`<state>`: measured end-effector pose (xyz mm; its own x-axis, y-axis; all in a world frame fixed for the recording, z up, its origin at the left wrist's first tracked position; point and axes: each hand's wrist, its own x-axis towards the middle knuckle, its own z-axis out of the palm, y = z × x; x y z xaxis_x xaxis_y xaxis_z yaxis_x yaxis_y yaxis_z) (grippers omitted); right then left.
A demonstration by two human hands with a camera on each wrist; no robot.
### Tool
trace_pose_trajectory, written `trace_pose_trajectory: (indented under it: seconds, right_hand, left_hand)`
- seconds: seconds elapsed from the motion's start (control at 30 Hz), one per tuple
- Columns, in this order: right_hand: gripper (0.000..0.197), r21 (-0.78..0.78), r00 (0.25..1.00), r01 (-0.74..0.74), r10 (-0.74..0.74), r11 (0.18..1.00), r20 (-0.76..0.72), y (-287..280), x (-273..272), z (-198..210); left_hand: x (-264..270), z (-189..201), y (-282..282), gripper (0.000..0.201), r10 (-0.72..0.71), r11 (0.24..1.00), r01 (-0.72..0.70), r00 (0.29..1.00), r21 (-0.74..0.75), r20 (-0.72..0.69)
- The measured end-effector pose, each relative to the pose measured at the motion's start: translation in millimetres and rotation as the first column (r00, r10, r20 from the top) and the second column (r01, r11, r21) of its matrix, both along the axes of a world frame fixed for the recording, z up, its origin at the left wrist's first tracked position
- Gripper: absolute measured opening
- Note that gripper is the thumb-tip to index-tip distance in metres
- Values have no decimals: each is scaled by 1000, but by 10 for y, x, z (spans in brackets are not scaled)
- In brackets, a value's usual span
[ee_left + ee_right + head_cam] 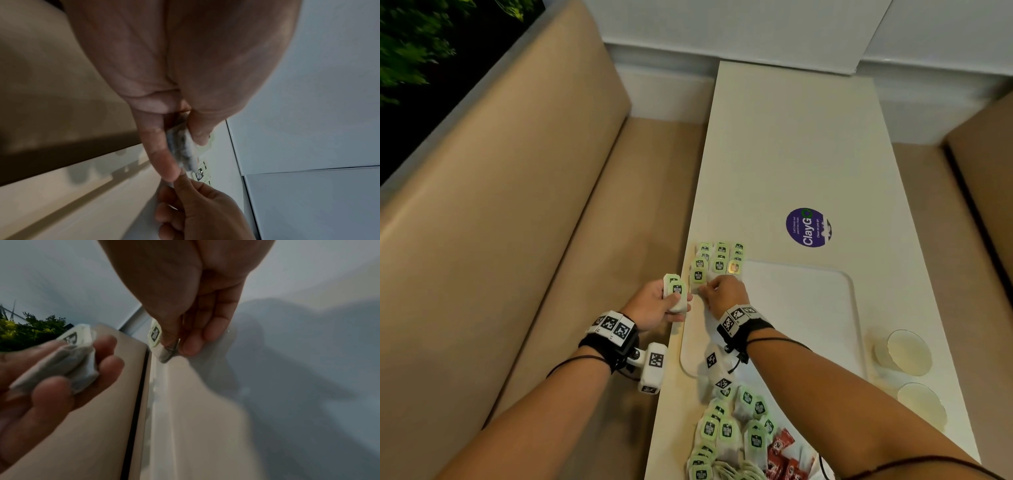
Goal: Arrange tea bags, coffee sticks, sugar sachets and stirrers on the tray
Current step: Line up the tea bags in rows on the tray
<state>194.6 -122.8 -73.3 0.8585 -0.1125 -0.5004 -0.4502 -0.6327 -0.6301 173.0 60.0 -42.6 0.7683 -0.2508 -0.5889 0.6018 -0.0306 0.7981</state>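
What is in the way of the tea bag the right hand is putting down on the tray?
Nothing visible. The right hand pinches a green-labelled tea bag at the flat white plastic tray's far-left corner, just before the rows of tea bags already laid there; the spot beneath looks bare.

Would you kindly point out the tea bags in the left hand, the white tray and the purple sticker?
tea bags in the left hand [675,294], head view, on the green tag of the front bag.
white tray [811,301], head view, on its bare floor.
purple sticker [808,227], head view, on its middle.
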Motion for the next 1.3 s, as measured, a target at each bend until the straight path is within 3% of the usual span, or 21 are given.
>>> trace_pose_trajectory:
  seconds: [0.2,0.3,0.5,0.6,0.73,1.0,1.1,1.3]
  right_hand:
    - [37,-5,998,59,-59,998,-8,-42,-12,39]
    - [44,87,996,79,-83,993,45,-79,-80,24]
    - [44,351,991,-137,124,926,59,-169,-225,187]
    - [30,408,984,-177,172,896,49,-225,-235,172]
    - [27,394,984,-178,160,902,79,-256,-230,138]
    - [18,291,996,-33,9,956,84,-469,-177,-29]
    - [18,209,996,60,-73,976,54,-528,-140,-141]
    - [10,179,987,147,-157,973,40,-484,-160,-157]
  left_hand:
    - [3,25,-48,12,55,998,-56,998,30,7]
    - [12,13,-65,9,80,996,-81,997,47,23]
    - [44,-33,-142,5,77,992,-84,994,97,80]
    - [60,-47,-197,10,90,989,-101,990,103,112]
    - [63,-61,-252,15,85,992,-94,992,88,95]
    - [118,-100,-284,12,84,978,-94,995,188,61]
    - [180,-91,-271,5,95,956,-108,994,273,60]
    - [303,-86,-325,15,6,891,-63,992,449,128]
